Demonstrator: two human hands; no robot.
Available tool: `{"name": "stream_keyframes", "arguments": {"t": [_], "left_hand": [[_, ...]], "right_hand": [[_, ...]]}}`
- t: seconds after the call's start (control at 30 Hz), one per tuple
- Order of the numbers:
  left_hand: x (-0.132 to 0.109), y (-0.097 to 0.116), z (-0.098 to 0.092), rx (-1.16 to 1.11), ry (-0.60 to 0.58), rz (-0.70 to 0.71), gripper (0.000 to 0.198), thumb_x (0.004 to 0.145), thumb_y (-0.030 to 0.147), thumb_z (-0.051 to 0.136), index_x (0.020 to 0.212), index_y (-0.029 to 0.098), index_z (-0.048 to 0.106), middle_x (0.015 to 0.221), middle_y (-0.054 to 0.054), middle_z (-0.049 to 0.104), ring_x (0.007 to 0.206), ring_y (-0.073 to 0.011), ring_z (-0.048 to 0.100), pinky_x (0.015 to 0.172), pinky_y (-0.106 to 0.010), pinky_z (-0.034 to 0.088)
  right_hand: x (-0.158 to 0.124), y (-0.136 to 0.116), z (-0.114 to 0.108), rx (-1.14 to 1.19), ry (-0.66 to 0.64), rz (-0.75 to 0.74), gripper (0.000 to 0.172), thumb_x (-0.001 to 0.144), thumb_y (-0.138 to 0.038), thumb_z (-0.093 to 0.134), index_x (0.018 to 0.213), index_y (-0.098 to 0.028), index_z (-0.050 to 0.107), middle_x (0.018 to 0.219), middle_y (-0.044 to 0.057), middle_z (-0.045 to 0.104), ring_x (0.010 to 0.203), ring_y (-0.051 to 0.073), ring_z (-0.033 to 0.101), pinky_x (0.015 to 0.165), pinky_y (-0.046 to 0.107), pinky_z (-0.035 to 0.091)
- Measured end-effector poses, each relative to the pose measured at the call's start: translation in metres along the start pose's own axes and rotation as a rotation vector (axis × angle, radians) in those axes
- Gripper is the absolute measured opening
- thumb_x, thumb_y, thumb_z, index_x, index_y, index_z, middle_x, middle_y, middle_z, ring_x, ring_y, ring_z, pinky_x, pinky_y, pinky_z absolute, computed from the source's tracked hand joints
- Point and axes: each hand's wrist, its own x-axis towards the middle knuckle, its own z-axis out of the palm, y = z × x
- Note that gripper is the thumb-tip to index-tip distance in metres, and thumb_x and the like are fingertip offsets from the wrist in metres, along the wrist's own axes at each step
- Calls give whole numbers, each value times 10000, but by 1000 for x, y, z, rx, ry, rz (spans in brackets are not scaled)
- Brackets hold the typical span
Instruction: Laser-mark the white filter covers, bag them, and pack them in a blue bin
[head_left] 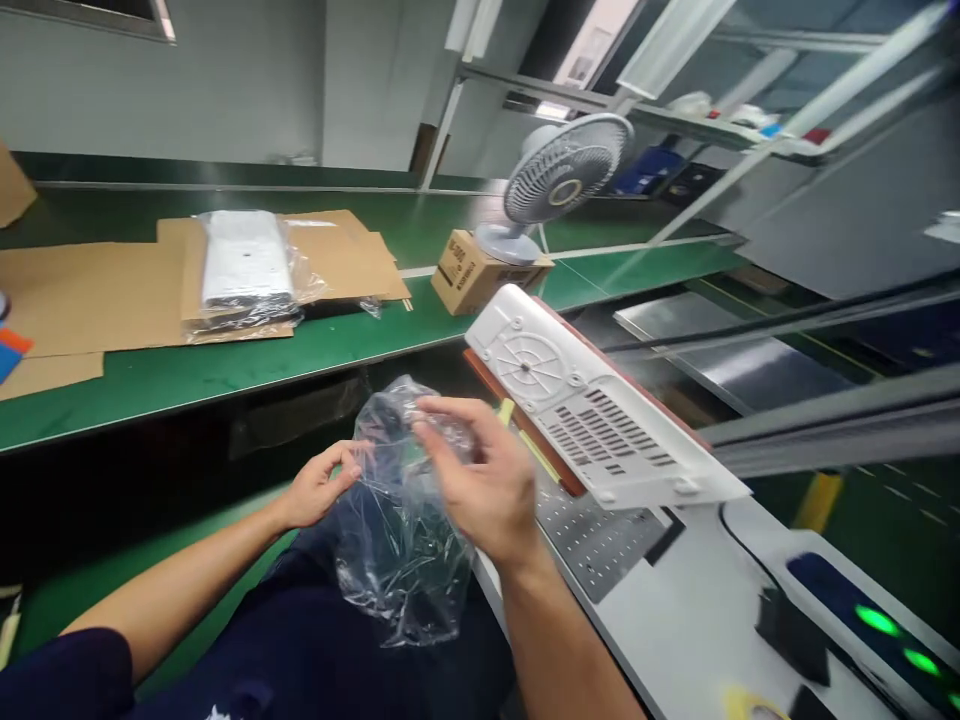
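A clear plastic bag (409, 540) hangs in front of my lap, crumpled at its top. My left hand (319, 488) pinches the bag's left edge between thumb and fingers. Higher up and to the right, my right hand (484, 470) grips the gathered upper part of the bag. Just beyond my right hand, a white plastic housing (592, 400) with vent slots and a round grille pattern rests tilted on a reddish-brown support. Neither hand touches this housing.
A perforated metal plate (592, 535) lies on the white bench at right, near a device with green lights (877, 620). Across the green bench are flat cardboard (135, 290), a wrapped white unit (247, 255), and a fan (566, 170) on a carton (469, 275).
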Motion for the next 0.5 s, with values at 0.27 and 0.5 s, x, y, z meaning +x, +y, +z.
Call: {"name": "stream_keyframes", "arguments": {"t": [0.27, 0.5], "left_hand": [[2, 14, -12, -122, 33, -118, 654, 782, 552, 980, 1197, 215, 602, 667, 109, 556, 546, -99, 527, 582, -220, 381], [-4, 8, -4, -267, -29, -301, 568, 876, 703, 834, 899, 143, 744, 975, -102, 776, 869, -246, 754, 718, -333, 616]], "right_hand": [[23, 34, -22, -38, 135, 93, 251, 992, -423, 814, 1151, -228, 810, 1164, 85, 816, 1008, 269, 798, 839, 434, 716], [51, 88, -13, -206, -43, -73, 616, 1047, -620, 672, 1521, -230, 621, 1655, 177, 548, 1562, 374, 492, 1294, 667, 419]]}}
